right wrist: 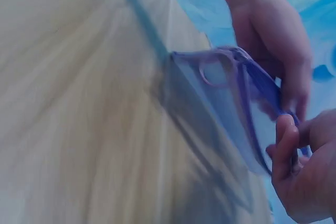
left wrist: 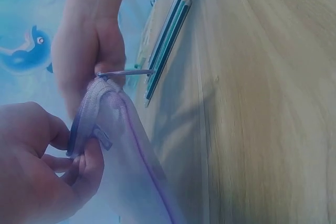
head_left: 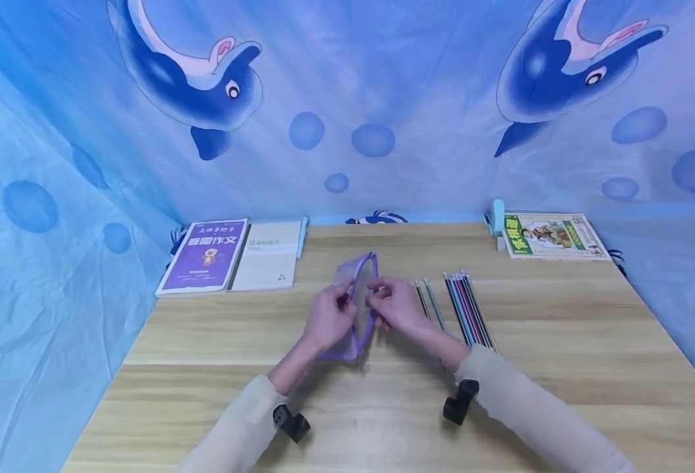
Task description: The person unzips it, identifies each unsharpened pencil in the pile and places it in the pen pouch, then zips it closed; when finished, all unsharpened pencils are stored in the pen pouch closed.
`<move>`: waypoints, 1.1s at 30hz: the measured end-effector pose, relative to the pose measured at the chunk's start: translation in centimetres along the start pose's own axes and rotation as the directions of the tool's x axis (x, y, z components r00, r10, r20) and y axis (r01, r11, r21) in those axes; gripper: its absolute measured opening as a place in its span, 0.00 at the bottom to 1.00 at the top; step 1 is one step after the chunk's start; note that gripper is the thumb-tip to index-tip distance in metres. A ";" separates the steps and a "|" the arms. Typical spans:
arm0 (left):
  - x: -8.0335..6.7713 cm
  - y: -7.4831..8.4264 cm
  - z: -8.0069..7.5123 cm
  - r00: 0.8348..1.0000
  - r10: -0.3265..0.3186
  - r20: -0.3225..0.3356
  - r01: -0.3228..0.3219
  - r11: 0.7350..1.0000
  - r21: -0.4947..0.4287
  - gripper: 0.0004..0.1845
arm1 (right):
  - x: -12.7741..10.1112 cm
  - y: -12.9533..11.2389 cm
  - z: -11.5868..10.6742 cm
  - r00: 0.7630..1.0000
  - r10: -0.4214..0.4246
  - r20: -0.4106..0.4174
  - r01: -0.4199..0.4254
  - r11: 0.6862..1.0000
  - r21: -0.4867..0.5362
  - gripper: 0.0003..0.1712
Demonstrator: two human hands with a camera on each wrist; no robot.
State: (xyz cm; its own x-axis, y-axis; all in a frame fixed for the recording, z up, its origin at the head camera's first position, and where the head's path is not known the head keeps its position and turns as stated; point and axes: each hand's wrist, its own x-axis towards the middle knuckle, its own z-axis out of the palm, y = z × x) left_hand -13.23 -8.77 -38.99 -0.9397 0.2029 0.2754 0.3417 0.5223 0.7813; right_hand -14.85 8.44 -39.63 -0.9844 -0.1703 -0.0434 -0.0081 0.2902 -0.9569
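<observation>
A see-through zip pouch (head_left: 340, 349) with purple edging stands between my hands, its mouth spread apart. My left hand (head_left: 330, 316) pinches the left rim of the mouth between thumb and fingers. On the opposite rim, my right hand (head_left: 399, 305) pinches the purple edge. The left wrist view shows a small zip pull (left wrist: 102, 137) hanging beside the left fingertips. In the right wrist view the pouch (right wrist: 218, 103) is raised off the table at a tilt. Two pencils (head_left: 434, 302) lie just right of the right hand, partly hidden by its wrist.
A bundle of several pencils (head_left: 468, 309) lies farther right on the wooden table (head_left: 205, 407). At the back left are a purple book (head_left: 205, 256) and a white notebook (head_left: 267, 256). A green-covered booklet (head_left: 554, 236) lies at the back right beside a light-blue clip (head_left: 496, 217).
</observation>
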 end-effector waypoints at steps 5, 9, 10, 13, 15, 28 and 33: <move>0.8 -0.2 -0.6 0.999 0.021 -0.024 -0.021 1.000 0.005 0.25 | 0.1 0.1 -5.5 0.997 -0.073 0.006 0.073 0.983 -0.169 0.15; 1.1 -0.1 -1.1 1.000 -0.006 -0.009 0.006 1.000 -0.009 0.26 | 0.0 0.9 -10.2 0.996 -0.084 0.030 0.089 0.925 -0.371 0.15; 1.2 0.0 -1.2 1.000 -0.015 -0.011 0.015 1.000 -0.012 0.26 | 0.0 1.1 -11.1 0.996 -0.075 0.040 0.085 0.910 -0.407 0.15; 1.3 0.1 -1.5 1.000 -0.018 -0.023 0.018 1.000 -0.009 0.26 | -0.1 1.6 -12.8 0.998 -0.040 0.058 0.064 0.864 -0.500 0.14; 1.2 0.1 -1.5 1.000 -0.016 -0.017 0.016 1.000 -0.002 0.26 | -0.3 2.0 -13.3 0.998 -0.003 0.066 0.037 0.847 -0.531 0.14; -0.2 -0.6 0.4 1.000 0.025 0.002 -0.025 1.000 0.011 0.24 | -2.3 4.0 -12.5 0.982 0.183 0.054 -0.119 0.808 -0.577 0.23; -0.1 -0.5 0.5 1.000 0.011 0.009 -0.011 1.000 0.004 0.24 | -2.0 4.1 -11.8 0.987 0.155 0.050 -0.089 0.771 -0.631 0.22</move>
State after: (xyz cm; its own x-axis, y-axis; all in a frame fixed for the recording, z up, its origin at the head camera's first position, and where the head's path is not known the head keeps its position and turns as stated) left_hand -13.28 -8.69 -39.73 -0.9357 0.2161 0.2787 0.3520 0.5238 0.7757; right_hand -14.95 21.11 -40.08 -0.9637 -0.1704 -0.2057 -0.0293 0.8330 -0.5526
